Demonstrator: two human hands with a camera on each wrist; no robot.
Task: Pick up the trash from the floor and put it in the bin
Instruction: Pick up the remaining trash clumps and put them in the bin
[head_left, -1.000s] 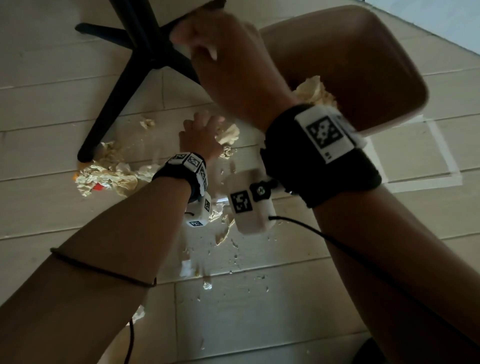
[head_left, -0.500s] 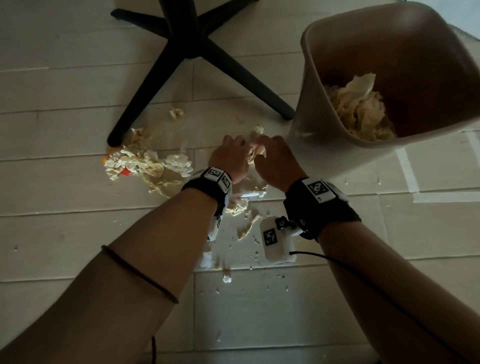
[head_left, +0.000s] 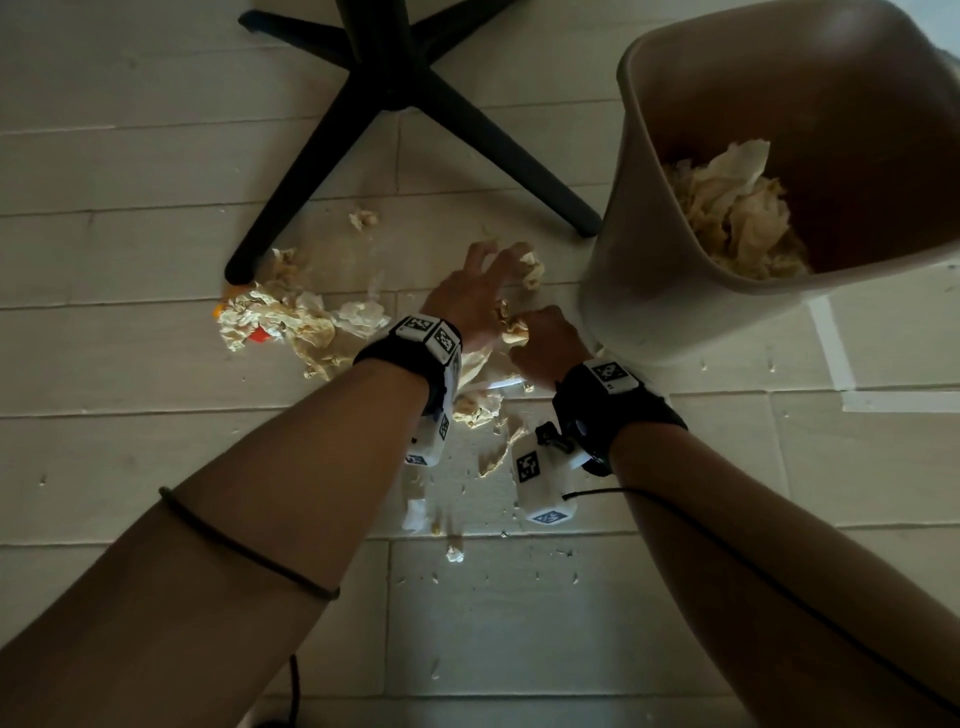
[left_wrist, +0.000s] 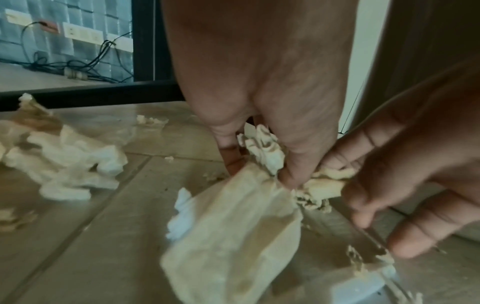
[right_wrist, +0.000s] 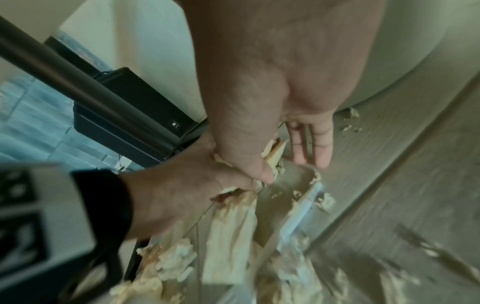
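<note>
Crumpled, stained paper trash lies scattered on the pale plank floor. My left hand (head_left: 496, 283) reaches down in the middle and grips a crumpled paper wad (left_wrist: 263, 151), with a limp paper sheet (left_wrist: 233, 226) trailing from it. Just right of it, my right hand (head_left: 527, 338) pinches another paper wad (head_left: 511, 325) between thumb and fingers; the left wrist view shows that wad (left_wrist: 324, 186) too. The two hands touch. The tan bin (head_left: 623, 156) stands tilted at the right, close to my right hand, with paper trash (head_left: 737, 218) inside.
A black chair base (head_left: 374, 88) spreads its legs across the floor behind the hands. A larger trash pile (head_left: 280, 327) with a red bit lies by one leg at the left. Small paper scraps (head_left: 483, 410) and crumbs dot the floor under my wrists. White floor tape (head_left: 831, 343) runs right of the bin.
My right hand has come down from the bin's height to the floor beside my left hand and taken hold of paper. The left hand has stayed on the floor trash.
</note>
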